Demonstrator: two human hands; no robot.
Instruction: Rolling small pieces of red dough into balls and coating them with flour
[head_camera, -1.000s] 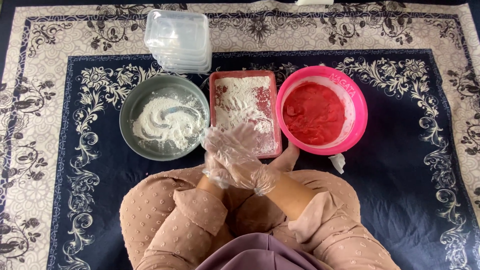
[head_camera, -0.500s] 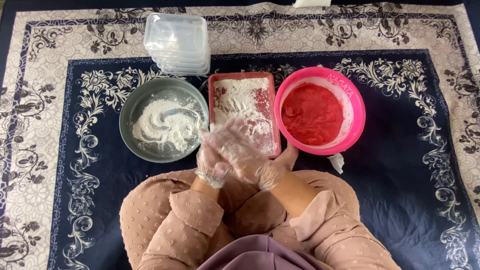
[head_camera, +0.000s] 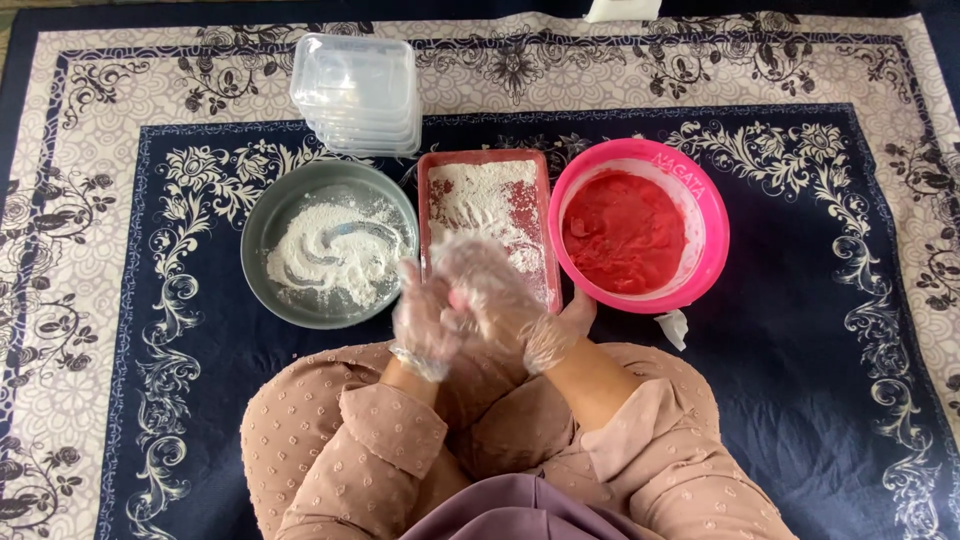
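My left hand (head_camera: 425, 320) and my right hand (head_camera: 497, 295) wear thin clear plastic gloves and are pressed palm to palm over my lap, at the near end of a red rectangular tray (head_camera: 485, 156) dusted with white flour. A small pink-red bit of dough (head_camera: 456, 299) shows between the palms. Right of the tray stands a pink bowl (head_camera: 712, 230) filled with red dough (head_camera: 622, 232). Left of the tray is a grey bowl (head_camera: 262, 215) holding white flour (head_camera: 335, 255).
A stack of clear plastic containers (head_camera: 355, 90) sits behind the grey bowl. A crumpled white scrap (head_camera: 675, 327) lies near the pink bowl. Everything rests on a dark blue and cream patterned rug (head_camera: 820, 300). A white object (head_camera: 622, 8) pokes in at the top edge.
My pressed hands have shifted against each other and drifted slightly left and toward me, off the tray's near end. The bowls and tray have not moved.
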